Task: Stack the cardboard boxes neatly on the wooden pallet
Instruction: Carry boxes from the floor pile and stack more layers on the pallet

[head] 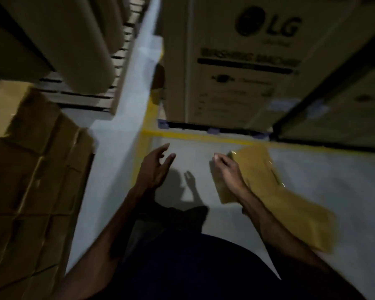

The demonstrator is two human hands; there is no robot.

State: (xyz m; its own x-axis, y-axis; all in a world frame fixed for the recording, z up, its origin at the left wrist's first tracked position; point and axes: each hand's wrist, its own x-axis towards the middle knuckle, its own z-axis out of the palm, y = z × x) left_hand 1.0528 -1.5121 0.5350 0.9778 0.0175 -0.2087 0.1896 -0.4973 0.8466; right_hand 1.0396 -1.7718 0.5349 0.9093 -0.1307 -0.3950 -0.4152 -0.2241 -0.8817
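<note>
A long, narrow cardboard box lies on the grey floor at the right, tape glinting along its top. My right hand rests over its near-left end, fingers curled at the box's corner; whether it grips the box is unclear in the blur. My left hand hovers over bare floor to the left of the box, fingers spread, holding nothing. A stack of several brown cardboard boxes fills the left side. The pallet under that stack is hidden.
A large LG carton stands straight ahead behind a yellow floor line. Wooden pallets with wrapped goods sit at the upper left. A dark rack post slants at the right. My legs and shoes are below the hands.
</note>
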